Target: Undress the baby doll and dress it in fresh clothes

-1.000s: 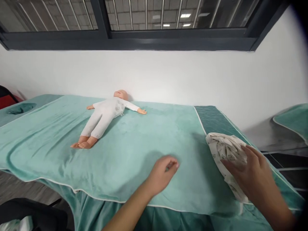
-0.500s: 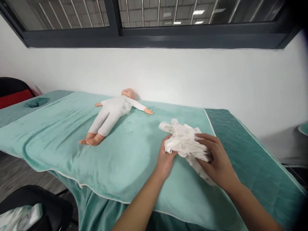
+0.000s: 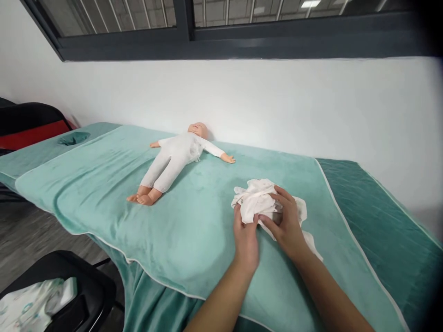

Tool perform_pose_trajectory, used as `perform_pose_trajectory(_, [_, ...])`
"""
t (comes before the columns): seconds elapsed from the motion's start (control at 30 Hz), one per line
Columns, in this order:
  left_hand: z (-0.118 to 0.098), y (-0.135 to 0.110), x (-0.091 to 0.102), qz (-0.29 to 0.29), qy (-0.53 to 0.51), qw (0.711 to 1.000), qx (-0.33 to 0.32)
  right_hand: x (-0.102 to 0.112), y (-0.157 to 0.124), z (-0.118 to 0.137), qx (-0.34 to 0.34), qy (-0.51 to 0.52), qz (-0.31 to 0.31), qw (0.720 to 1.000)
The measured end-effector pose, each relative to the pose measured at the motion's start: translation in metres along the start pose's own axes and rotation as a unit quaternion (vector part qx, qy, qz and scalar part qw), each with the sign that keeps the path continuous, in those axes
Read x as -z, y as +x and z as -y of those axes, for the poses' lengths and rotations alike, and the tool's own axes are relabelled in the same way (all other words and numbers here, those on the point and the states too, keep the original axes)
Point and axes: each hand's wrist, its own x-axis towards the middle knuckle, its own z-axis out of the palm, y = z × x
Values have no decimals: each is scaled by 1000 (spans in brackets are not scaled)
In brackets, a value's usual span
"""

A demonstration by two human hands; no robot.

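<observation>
Mostly cloth, with some plastic and metal

The white cloth [image 3: 258, 196] I hold looks soft, matt and crumpled. I see a plush, velvety nap on the green blanket [image 3: 194, 235], and a faint sheen on the darker cover [image 3: 380, 216]. The doll's body [image 3: 178, 148] looks like matt fabric, its feet [image 3: 149, 198] smooth plastic. To me the wall [image 3: 242, 101] seems matt, the window bars [image 3: 227, 11] shiny metal.

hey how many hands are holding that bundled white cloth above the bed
2: the left hand at the near left side of the white cloth, and the right hand at its right. Some fingers are partly hidden.
</observation>
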Motion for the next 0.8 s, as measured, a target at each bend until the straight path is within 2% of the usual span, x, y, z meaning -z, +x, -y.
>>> perform_pose_trajectory(0.1, [0, 0, 0, -6, -59, 998, 19, 2, 1, -2, 12, -4, 18, 1000])
perform_pose_trajectory(0.2, [0, 0, -1, -5, -85, 996, 29, 5, 2, -1, 1, 22, -2, 1000])
perform_pose_trajectory(0.4, [-2, -3, -1, 27, -66, 996, 50, 10, 2, 0, -85, 125, -45, 988])
perform_pose_trajectory(0.57, [-6, -1, -5, 27, -59, 998, 26, 6, 0, 1, -151, 158, -131, 967])
perform_pose_trajectory(0.63, [-9, 7, -3, -6, -32, 999, 1, 5, -1, 0, -195, 167, -155, 954])
perform_pose_trajectory(0.7, [-13, 20, 0, -54, -4, 998, -27, 7, -3, -3, -247, 196, -190, 930])
perform_pose_trajectory(0.8, [-26, 43, 9, -104, -8, 993, -49, 12, -4, -11, -329, 248, -285, 865])
